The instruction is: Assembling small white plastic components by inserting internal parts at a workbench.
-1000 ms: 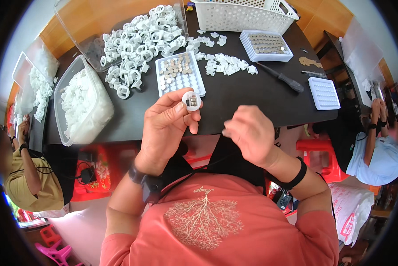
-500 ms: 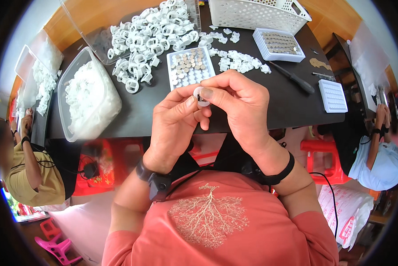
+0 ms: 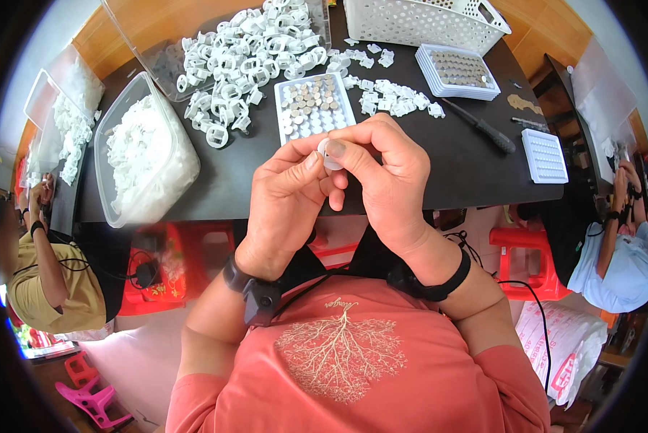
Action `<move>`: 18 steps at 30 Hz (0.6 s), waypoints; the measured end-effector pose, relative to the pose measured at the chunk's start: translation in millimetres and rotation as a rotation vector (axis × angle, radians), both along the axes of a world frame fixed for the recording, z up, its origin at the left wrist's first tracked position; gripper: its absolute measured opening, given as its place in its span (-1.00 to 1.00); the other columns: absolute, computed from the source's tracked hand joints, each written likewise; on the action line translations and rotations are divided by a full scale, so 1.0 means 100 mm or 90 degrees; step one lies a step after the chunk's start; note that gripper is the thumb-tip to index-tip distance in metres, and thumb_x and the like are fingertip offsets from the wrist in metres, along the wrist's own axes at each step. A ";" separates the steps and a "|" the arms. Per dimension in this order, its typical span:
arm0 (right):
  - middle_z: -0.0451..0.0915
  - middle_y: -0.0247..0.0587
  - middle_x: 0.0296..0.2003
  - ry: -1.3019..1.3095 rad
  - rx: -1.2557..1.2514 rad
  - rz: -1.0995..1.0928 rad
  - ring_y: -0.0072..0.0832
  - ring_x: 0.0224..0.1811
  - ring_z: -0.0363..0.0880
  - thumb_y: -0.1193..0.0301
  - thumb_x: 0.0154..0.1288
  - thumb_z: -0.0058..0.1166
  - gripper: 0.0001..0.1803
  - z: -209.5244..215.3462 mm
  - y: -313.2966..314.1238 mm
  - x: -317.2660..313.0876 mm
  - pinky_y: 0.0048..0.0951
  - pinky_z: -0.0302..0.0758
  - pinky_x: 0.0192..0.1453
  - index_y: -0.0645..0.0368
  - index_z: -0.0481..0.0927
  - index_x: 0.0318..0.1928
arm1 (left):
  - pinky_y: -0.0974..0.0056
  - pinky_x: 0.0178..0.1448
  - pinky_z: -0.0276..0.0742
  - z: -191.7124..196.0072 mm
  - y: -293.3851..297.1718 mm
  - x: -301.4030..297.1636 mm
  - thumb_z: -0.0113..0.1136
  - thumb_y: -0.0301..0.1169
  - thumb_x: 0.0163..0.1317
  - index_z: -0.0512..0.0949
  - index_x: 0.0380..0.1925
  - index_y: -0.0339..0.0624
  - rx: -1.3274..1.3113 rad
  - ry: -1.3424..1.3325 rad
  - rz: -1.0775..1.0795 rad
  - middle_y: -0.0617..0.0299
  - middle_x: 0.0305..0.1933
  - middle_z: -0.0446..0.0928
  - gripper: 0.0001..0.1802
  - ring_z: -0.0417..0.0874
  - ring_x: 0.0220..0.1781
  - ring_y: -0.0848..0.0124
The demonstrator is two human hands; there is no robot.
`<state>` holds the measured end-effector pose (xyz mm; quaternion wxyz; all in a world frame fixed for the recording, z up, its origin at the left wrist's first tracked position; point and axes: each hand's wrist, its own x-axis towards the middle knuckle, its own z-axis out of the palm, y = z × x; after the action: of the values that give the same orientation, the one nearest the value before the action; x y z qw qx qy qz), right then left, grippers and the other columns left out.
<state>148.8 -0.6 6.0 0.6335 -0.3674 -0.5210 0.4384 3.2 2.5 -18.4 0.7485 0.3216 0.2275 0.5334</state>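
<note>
Above the table's near edge, my left hand (image 3: pixel 277 202) and my right hand (image 3: pixel 392 184) meet at the fingertips around a small round white plastic piece (image 3: pixel 330 162). My left thumb and forefinger pinch its left side. My right thumb presses over its face and covers much of it, so what sits inside is hidden. Just beyond the hands lies a white tray (image 3: pixel 278 108) with round silvery discs like button cells. Left of that tray is a heap of white ring-shaped plastic parts (image 3: pixel 244 61); to its right, small white plastic parts (image 3: pixel 396 99) are scattered.
A clear tub (image 3: pixel 172 195) of white parts stands at the left. Toward the back right are a white perforated basket (image 3: pixel 418 29), stacked disc trays (image 3: pixel 461 92), a screwdriver (image 3: pixel 486 128) and a small white tray (image 3: pixel 545 157). Other people work at both sides.
My right thumb has shifted over the round piece, covering the dark part that showed before. My right wrist has moved slightly left, and the view has shifted a little.
</note>
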 end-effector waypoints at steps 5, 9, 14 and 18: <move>0.55 -0.30 -0.36 -0.061 0.063 -0.010 -0.71 -0.55 0.52 0.65 0.31 0.21 -0.95 -0.03 0.02 0.01 -0.61 0.48 -0.55 0.34 0.67 -0.33 | 0.29 -0.34 0.59 -0.01 0.00 -0.01 0.18 -0.34 0.43 0.47 0.12 -0.44 -0.005 -0.016 -0.001 0.05 -0.15 0.62 -0.59 0.70 -0.21 0.28; 0.55 -0.29 -0.34 0.000 0.014 0.032 -0.70 -0.55 0.52 0.65 0.32 0.19 -0.95 -0.03 0.01 0.03 -0.61 0.49 -0.56 0.35 0.67 -0.32 | 0.25 -0.31 0.61 -0.03 0.00 -0.03 0.16 -0.41 0.44 0.52 0.07 -0.44 -0.011 -0.050 -0.015 0.03 -0.10 0.63 -0.67 0.68 -0.21 0.29; 0.54 -0.30 -0.35 0.010 0.014 0.036 -0.69 -0.53 0.52 0.65 0.32 0.18 -0.95 -0.01 -0.02 0.02 -0.61 0.49 -0.54 0.35 0.67 -0.30 | 0.25 -0.31 0.62 -0.03 0.01 -0.03 0.15 -0.42 0.43 0.52 0.06 -0.43 -0.007 -0.057 -0.019 0.02 -0.11 0.63 -0.69 0.69 -0.22 0.28; 0.52 -0.31 -0.37 -0.047 0.064 0.008 -0.69 -0.51 0.54 0.66 0.32 0.17 -0.95 -0.04 0.00 0.05 -0.59 0.49 -0.50 0.35 0.68 -0.30 | 0.26 -0.31 0.62 -0.02 0.01 -0.02 0.15 -0.42 0.43 0.51 0.06 -0.42 -0.008 -0.053 -0.016 0.02 -0.11 0.63 -0.69 0.69 -0.21 0.28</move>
<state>154.1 -0.4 1.8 0.6289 -0.3477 -0.5677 0.4017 1.3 3.3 -20.7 0.7662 0.2971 0.1954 0.5352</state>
